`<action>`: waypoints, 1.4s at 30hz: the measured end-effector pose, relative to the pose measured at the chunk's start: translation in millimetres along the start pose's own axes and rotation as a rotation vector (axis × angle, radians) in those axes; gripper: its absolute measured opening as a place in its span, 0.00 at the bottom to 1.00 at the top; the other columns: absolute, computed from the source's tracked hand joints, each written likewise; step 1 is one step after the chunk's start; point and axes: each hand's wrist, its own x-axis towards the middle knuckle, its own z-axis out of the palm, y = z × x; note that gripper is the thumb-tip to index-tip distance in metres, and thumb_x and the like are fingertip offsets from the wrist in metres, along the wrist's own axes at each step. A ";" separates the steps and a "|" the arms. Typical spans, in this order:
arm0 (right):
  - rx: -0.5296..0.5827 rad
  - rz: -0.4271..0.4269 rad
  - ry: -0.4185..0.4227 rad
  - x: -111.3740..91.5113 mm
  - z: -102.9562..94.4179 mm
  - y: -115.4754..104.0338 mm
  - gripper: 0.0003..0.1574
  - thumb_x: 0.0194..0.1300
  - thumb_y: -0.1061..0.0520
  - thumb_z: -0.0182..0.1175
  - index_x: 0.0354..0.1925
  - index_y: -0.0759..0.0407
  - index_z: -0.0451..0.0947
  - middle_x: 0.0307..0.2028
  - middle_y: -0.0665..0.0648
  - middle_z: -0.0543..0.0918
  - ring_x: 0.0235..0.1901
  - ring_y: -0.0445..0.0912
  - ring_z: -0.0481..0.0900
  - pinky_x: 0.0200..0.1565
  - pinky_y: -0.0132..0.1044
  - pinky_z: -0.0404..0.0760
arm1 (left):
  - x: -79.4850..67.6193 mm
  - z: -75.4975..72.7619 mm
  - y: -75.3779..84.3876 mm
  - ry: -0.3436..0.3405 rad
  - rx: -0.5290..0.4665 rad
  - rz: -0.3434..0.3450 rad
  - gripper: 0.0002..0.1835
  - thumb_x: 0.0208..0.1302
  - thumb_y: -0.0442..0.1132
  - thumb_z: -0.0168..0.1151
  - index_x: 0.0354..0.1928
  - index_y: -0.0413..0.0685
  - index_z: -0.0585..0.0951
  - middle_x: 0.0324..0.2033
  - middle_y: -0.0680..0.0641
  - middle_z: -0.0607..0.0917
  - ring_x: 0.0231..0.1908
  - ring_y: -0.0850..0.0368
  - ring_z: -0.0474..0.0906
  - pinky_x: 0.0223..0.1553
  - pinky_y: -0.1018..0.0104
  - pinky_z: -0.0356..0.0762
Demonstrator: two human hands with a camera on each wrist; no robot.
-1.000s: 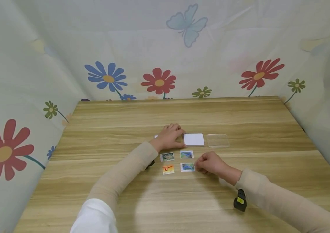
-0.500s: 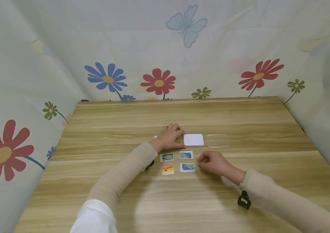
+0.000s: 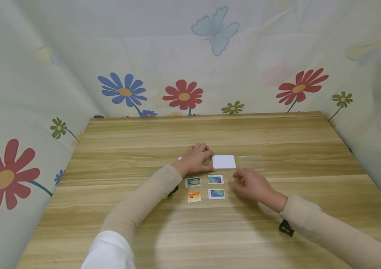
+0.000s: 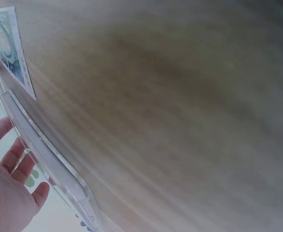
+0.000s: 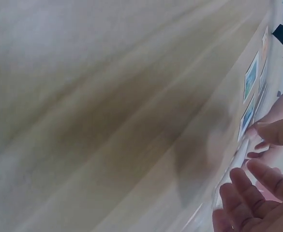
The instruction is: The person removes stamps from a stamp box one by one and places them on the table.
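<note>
My left hand (image 3: 195,160) rests over the left end of a white rectangular card or flat box (image 3: 223,161), thumb and forefinger at its near and far left corners. Beneath this hand, a clear flat case with white contents (image 4: 52,154) shows in the left wrist view; the head view mostly hides it. Postage stamps lie in two pairs: a dark green one (image 3: 193,182), an orange one (image 3: 194,196), and two blue-green ones, far (image 3: 215,179) and near (image 3: 216,194). Right of them hovers my right hand (image 3: 252,185), fingers loosely bent, with nothing visible between them.
A clear plastic lid or tray (image 3: 251,163) lies right of the white rectangle. Everything sits on a wood-grain table (image 3: 136,134). A flower-printed cloth (image 3: 157,56) hangs behind and at both sides.
My right hand has drawn away from the near blue-green stamp, moving right and slightly farther from me, and its fingers have loosened. My left hand and the stamps have stayed in place.
</note>
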 end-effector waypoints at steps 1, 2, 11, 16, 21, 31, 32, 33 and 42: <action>-0.033 -0.014 0.020 0.0 -0.7 0.3 0.18 0.49 0.55 0.66 0.39 0.62 0.78 0.34 0.58 0.81 0.35 0.50 0.78 0.38 0.44 0.76 | 0.2 -0.1 -0.1 0.001 0.001 0.001 0.35 0.54 0.65 0.56 0.61 0.57 0.70 0.55 0.48 0.68 0.57 0.54 0.61 0.61 0.53 0.57; -0.070 -0.031 0.042 0.0 -1.3 0.9 0.19 0.48 0.55 0.67 0.39 0.62 0.78 0.34 0.58 0.81 0.35 0.51 0.78 0.38 0.45 0.75 | 0.2 -0.1 -0.3 0.003 0.000 0.003 0.35 0.54 0.65 0.56 0.61 0.57 0.70 0.55 0.48 0.68 0.57 0.53 0.61 0.61 0.52 0.57; -0.233 -0.060 0.125 1.2 -5.9 10.0 0.27 0.44 0.52 0.69 0.45 0.59 0.77 0.41 0.61 0.78 0.42 0.57 0.74 0.41 0.53 0.70 | 1.1 2.6 -3.0 0.009 0.007 0.012 0.35 0.54 0.66 0.56 0.61 0.57 0.70 0.55 0.48 0.68 0.57 0.53 0.61 0.60 0.53 0.57; -0.285 -0.045 0.138 4.5 -8.8 13.0 0.29 0.46 0.52 0.68 0.47 0.59 0.75 0.45 0.63 0.76 0.47 0.60 0.73 0.44 0.57 0.69 | 0.4 2.0 -2.8 0.014 0.006 0.016 0.35 0.54 0.66 0.56 0.61 0.57 0.70 0.56 0.48 0.69 0.57 0.53 0.61 0.61 0.52 0.57; -0.334 -0.045 0.121 10.7 -13.1 18.5 0.32 0.45 0.56 0.66 0.51 0.59 0.73 0.48 0.65 0.75 0.50 0.62 0.70 0.49 0.60 0.66 | 0.9 2.1 -2.7 0.015 0.038 0.023 0.35 0.54 0.67 0.55 0.61 0.57 0.70 0.55 0.49 0.69 0.58 0.54 0.61 0.62 0.53 0.56; -0.378 -0.072 0.089 22.5 -20.0 30.8 0.39 0.42 0.57 0.67 0.55 0.59 0.69 0.50 0.66 0.73 0.53 0.63 0.68 0.54 0.62 0.61 | 0.6 4.6 -4.8 0.019 0.053 0.027 0.35 0.55 0.67 0.53 0.61 0.58 0.69 0.55 0.49 0.68 0.57 0.54 0.61 0.61 0.53 0.56; -0.375 -0.072 0.089 23.2 -20.6 31.4 0.38 0.42 0.57 0.67 0.55 0.60 0.69 0.50 0.66 0.73 0.53 0.63 0.68 0.54 0.62 0.61 | 0.3 4.4 -4.8 0.020 0.051 0.027 0.35 0.55 0.67 0.53 0.61 0.58 0.69 0.55 0.49 0.69 0.57 0.54 0.61 0.61 0.53 0.56; -0.372 -0.069 0.086 23.9 -21.0 32.3 0.38 0.42 0.58 0.66 0.55 0.60 0.68 0.50 0.67 0.73 0.53 0.63 0.68 0.54 0.62 0.60 | 0.2 4.4 -4.9 0.020 0.051 0.027 0.35 0.55 0.67 0.54 0.61 0.58 0.69 0.55 0.49 0.68 0.57 0.54 0.61 0.61 0.53 0.56; -0.373 -0.036 0.028 30.8 -24.3 43.6 0.38 0.45 0.58 0.63 0.57 0.64 0.67 0.51 0.70 0.71 0.54 0.65 0.65 0.55 0.62 0.60 | -2.4 0.7 -2.1 0.015 0.049 0.028 0.35 0.55 0.66 0.54 0.61 0.58 0.69 0.55 0.48 0.69 0.56 0.53 0.62 0.60 0.53 0.58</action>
